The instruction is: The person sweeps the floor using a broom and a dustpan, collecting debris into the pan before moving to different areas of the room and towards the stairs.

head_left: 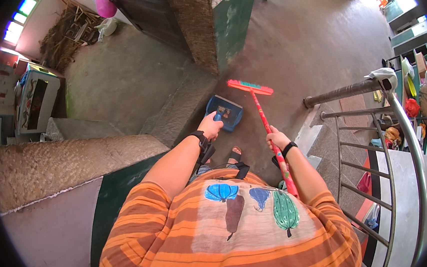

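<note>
My left hand (210,126) is wrapped round the handle of a blue dustpan (233,118), held in front of my feet beside the stone sill. A brownish patch shows inside the pan; whether it is debris or a label I cannot make out. In my right hand (278,138), the fingers close on the patterned red stick of a broom (260,109). The stick slants from beside my right arm out to the red broom head (251,86) with teal bristles. That head is beyond the dustpan and to its right, apart from it, over the grey floor (296,41).
A stone sill (181,103) runs on the left toward a green-and-stone wall end (225,27) and a dark door (152,18). At right, a metal railing (350,92) flanks steps (327,144). Piled wood (73,34) lies far left, near a white cabinet (38,99).
</note>
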Motion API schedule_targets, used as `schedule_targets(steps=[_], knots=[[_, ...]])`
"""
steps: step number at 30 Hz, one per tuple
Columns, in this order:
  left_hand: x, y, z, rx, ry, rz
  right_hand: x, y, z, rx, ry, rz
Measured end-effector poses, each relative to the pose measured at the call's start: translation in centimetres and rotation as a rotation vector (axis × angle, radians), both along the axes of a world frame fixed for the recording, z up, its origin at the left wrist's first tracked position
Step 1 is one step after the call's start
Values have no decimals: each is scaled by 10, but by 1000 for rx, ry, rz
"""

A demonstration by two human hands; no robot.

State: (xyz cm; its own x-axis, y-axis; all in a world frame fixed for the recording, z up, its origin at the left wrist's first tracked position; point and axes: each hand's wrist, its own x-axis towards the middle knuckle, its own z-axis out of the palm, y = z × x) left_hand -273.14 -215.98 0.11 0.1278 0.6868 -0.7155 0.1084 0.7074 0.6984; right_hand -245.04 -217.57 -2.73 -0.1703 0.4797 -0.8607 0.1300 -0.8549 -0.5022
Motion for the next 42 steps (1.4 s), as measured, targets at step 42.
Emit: schedule_targets(steps=[42], knots=[[27, 77, 10, -61, -89, 193, 49, 98, -3, 102, -275, 433]])
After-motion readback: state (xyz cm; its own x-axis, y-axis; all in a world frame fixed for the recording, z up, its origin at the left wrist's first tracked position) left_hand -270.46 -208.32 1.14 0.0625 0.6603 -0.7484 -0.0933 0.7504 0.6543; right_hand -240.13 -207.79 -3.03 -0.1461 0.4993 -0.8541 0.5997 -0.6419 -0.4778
